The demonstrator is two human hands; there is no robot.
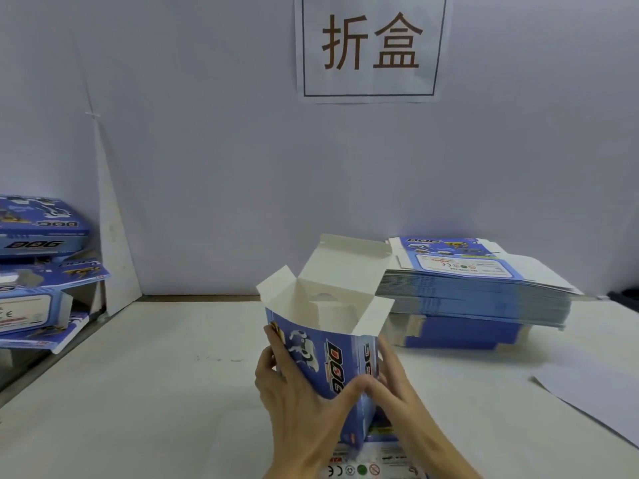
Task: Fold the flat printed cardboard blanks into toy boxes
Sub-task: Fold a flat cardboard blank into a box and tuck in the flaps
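A pale, matte wall (207, 150) fills the upper view, and below it lies a white table (138, 392) with a few faint smudges. Taped to the wall is a paper sign (370, 46) with a thin dark frame around two large brown characters, 折盒.

At the right, against the wall, sits a thick stack of flat blanks (477, 292). They are glossy blue card with grey-white edges, slightly fanned, and the top sheet shows "DOG" and a white label panel too small to read. At the left edge, past a leaning white triangular board (110, 219), folded boxes (38, 236) lie piled at angles, with "DOG" on their sides. A plain white sheet (594, 399) lies on the table at the right.

The toy box (321, 344) stands near the front of the table, just in front of the stack. Its top flaps are open and its white inside shows. "DOG" runs down its blue front beside a white robot dog. A CE mark shows on the printed panel at its foot.

The left hand (294, 385) grips the box's left edge, fingers wrapped round it. The right hand (397, 385) holds the narrow right side. Both thumbs meet at the front corner.
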